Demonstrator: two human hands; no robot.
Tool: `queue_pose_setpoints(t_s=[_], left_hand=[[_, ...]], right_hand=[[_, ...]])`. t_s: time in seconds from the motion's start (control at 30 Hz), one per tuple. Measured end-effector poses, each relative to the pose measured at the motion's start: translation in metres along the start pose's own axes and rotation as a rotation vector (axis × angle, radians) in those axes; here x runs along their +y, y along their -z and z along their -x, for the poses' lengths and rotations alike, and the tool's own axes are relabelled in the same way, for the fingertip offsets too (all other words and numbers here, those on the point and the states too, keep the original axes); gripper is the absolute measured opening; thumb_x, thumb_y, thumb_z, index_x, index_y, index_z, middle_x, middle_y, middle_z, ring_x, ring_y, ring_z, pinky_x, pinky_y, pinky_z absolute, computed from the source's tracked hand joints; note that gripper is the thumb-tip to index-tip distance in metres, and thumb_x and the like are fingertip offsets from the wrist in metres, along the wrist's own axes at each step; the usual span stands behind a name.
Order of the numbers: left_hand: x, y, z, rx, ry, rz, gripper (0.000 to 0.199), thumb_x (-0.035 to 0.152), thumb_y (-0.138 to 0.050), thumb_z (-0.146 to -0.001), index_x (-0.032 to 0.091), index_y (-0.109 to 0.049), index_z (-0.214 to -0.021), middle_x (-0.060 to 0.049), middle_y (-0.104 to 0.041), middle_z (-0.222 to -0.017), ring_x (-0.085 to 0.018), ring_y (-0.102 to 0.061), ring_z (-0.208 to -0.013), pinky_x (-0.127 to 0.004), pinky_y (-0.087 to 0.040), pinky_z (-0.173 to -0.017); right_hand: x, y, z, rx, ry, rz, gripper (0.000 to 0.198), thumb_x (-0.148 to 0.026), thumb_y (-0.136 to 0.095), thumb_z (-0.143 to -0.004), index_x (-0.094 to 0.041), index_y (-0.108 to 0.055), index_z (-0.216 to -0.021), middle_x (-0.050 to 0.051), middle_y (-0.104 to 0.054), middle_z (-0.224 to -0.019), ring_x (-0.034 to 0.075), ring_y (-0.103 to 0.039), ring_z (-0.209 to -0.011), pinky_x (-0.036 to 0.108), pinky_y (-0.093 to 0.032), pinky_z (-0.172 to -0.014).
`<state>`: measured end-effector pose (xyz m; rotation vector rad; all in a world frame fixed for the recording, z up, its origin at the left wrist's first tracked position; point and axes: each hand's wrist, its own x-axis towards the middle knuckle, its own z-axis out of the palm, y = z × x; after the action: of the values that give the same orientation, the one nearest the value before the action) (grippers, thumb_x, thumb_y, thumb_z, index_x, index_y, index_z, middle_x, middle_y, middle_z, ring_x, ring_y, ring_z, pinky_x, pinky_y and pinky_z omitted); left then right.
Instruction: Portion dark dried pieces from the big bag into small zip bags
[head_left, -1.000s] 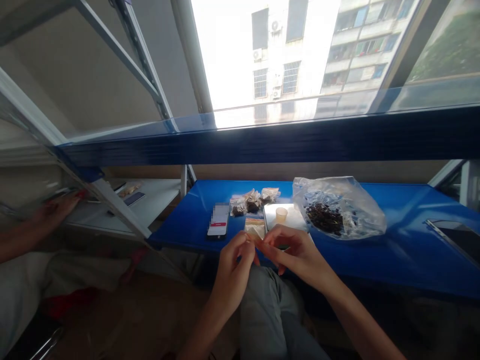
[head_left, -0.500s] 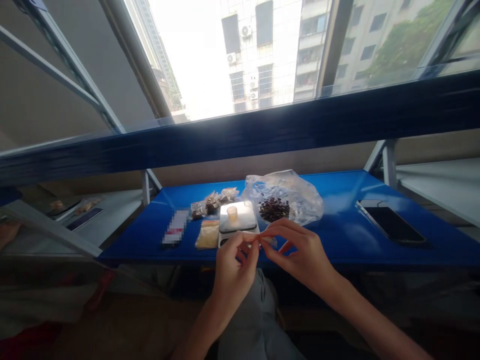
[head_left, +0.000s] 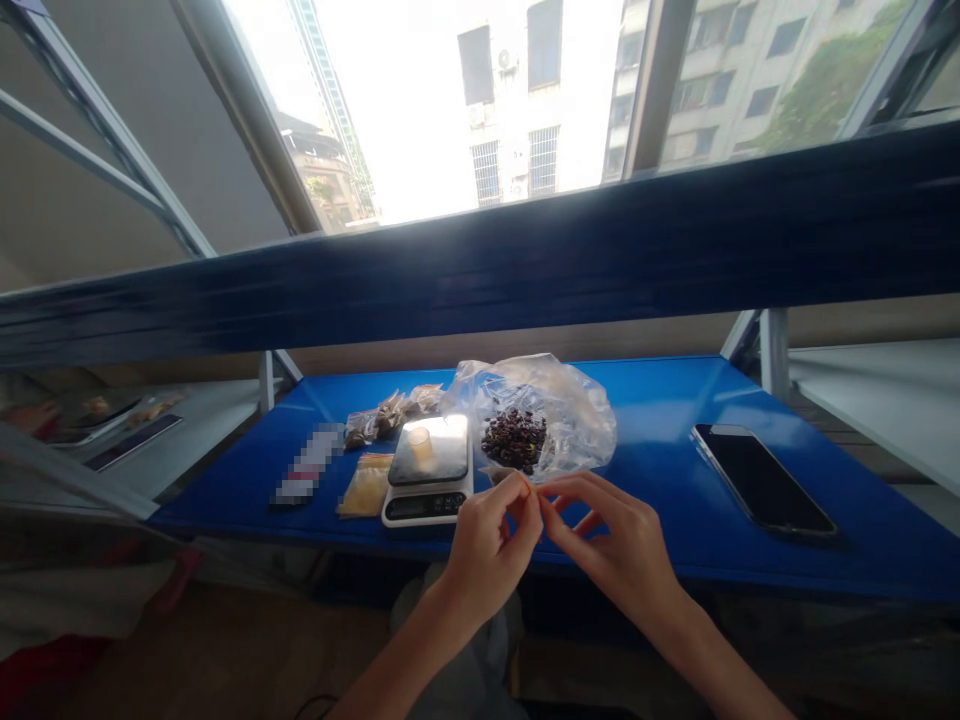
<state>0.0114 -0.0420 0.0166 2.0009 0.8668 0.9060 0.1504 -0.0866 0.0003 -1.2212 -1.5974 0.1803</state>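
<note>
My left hand (head_left: 495, 540) and my right hand (head_left: 611, 530) meet in front of the table edge, both with thumb and fingers pinched. Between their fingertips is the top edge of a small zip bag (head_left: 496, 474), mostly hidden by the fingers. Just beyond lies a large clear plastic bag (head_left: 581, 425), spread open with dark reddish-brown seeds or dried pieces (head_left: 514, 440) on it. To the left of my hands stands a white kitchen scale (head_left: 425, 490) with a small translucent cup (head_left: 421, 445) on its metal plate.
Left of the scale lie a zip bag of pale yellowish contents (head_left: 365, 487) and several small filled bags (head_left: 390, 415) behind it. A blurred-out packet (head_left: 307, 465) is farther left. A phone (head_left: 765, 480) rests on the right of the blue table (head_left: 660, 400). Another person's hand (head_left: 34, 418) shows far left.
The view has shifted, so the table things sit farther left and the scale's front panel now shows. My hands keep their pinch together, now in front of the seeds rather than the scale.
</note>
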Motion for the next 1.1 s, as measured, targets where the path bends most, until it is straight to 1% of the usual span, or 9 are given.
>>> queue_pose_setpoints(t_s=[0.17, 0.33, 0.4, 0.5, 0.57, 0.7, 0.83, 0.97, 1.1], left_hand=[[0.000, -0.008, -0.003, 0.062, 0.086, -0.022, 0.028, 0.025, -0.041, -0.084, 0.020, -0.042, -0.056, 0.002, -0.047, -0.052, -0.011, -0.046, -0.050, -0.022, -0.033, -0.049], [-0.005, -0.015, -0.001, 0.070, 0.164, -0.127, 0.023, 0.021, -0.045, -0.075, 0.020, -0.041, -0.052, 0.003, -0.047, -0.049, -0.010, -0.044, -0.047, -0.023, -0.030, -0.048], [-0.006, -0.018, -0.002, 0.070, 0.169, -0.125, 0.020, 0.020, -0.047, -0.073, 0.020, -0.041, -0.053, 0.003, -0.047, -0.051, -0.010, -0.044, -0.048, -0.022, -0.031, -0.048], [-0.003, -0.018, -0.004, 0.079, 0.142, -0.132, 0.020, 0.020, -0.047, -0.073, 0.019, -0.042, -0.053, 0.002, -0.049, -0.055, -0.012, -0.047, -0.054, -0.022, -0.032, -0.049], [-0.002, -0.017, -0.004, 0.118, 0.124, -0.162, 0.024, 0.021, -0.046, -0.075, 0.019, -0.043, -0.051, 0.001, -0.049, -0.056, -0.013, -0.049, -0.057, -0.023, -0.032, -0.051], [-0.003, -0.010, -0.001, 0.163, 0.157, -0.204, 0.029, 0.025, -0.044, -0.079, 0.019, -0.049, -0.051, -0.001, -0.050, -0.059, -0.015, -0.050, -0.060, -0.025, -0.034, -0.053], [-0.006, -0.004, -0.004, 0.182, 0.119, -0.100, 0.032, 0.026, -0.040, -0.085, 0.019, -0.051, -0.056, -0.003, -0.053, -0.065, -0.016, -0.052, -0.066, -0.026, -0.039, -0.060], [-0.007, 0.002, -0.013, 0.221, -0.072, -0.039, 0.027, 0.022, -0.038, -0.090, 0.019, -0.052, -0.067, -0.004, -0.057, -0.074, -0.018, -0.053, -0.079, -0.028, -0.042, -0.072], [-0.017, 0.007, -0.021, 0.300, -0.183, -0.134, 0.023, 0.019, -0.040, -0.091, 0.020, -0.049, -0.069, -0.005, -0.059, -0.086, -0.019, -0.052, -0.088, -0.029, -0.041, -0.081]], right_hand=[[0.009, 0.008, -0.005, 0.028, 0.028, 0.044, 0.010, -0.019, -0.061, -0.084, -0.019, -0.067, -0.077, 0.000, -0.067, -0.069, 0.010, -0.065, -0.056, 0.014, -0.052, -0.046], [0.017, 0.022, -0.018, 0.031, -0.098, 0.102, 0.012, -0.020, -0.059, -0.080, -0.018, -0.064, -0.069, 0.001, -0.064, -0.065, 0.010, -0.063, -0.050, 0.015, -0.050, -0.041], [0.017, 0.024, -0.019, -0.076, -0.151, 0.089, 0.004, -0.022, -0.061, -0.077, -0.018, -0.063, -0.078, 0.002, -0.066, -0.074, 0.011, -0.064, -0.053, 0.016, -0.050, -0.041], [0.018, 0.023, -0.018, -0.224, -0.220, 0.043, 0.028, -0.022, -0.062, -0.074, -0.020, -0.058, -0.102, 0.006, -0.068, -0.099, 0.014, -0.068, -0.067, 0.017, -0.051, -0.042], [0.022, 0.023, -0.018, -0.231, -0.268, 0.013, 0.030, -0.020, -0.059, -0.075, -0.022, -0.055, -0.105, 0.007, -0.067, -0.106, 0.015, -0.068, -0.073, 0.018, -0.051, -0.043], [0.032, 0.023, -0.020, -0.260, -0.331, -0.188, 0.021, -0.027, -0.058, -0.078, -0.021, -0.057, -0.098, 0.008, -0.066, -0.108, 0.021, -0.068, -0.087, 0.020, -0.051, -0.047], [0.037, 0.013, -0.023, -0.430, -0.467, -0.537, 0.036, -0.045, -0.050, -0.086, -0.023, -0.058, -0.114, 0.010, -0.060, -0.123, 0.025, -0.061, -0.107, 0.028, -0.057, -0.062], [0.042, -0.009, -0.029, -0.577, -0.688, -0.804, 0.048, -0.056, -0.039, -0.089, -0.024, -0.057, -0.120, 0.009, -0.068, -0.107, 0.019, -0.069, -0.074, 0.028, -0.056, -0.054], [0.057, -0.029, -0.047, -0.358, -0.745, -0.815, 0.046, -0.052, -0.056, -0.080, -0.023, -0.061, -0.115, 0.002, -0.068, -0.073, 0.016, -0.064, -0.053, 0.024, -0.053, -0.044]])
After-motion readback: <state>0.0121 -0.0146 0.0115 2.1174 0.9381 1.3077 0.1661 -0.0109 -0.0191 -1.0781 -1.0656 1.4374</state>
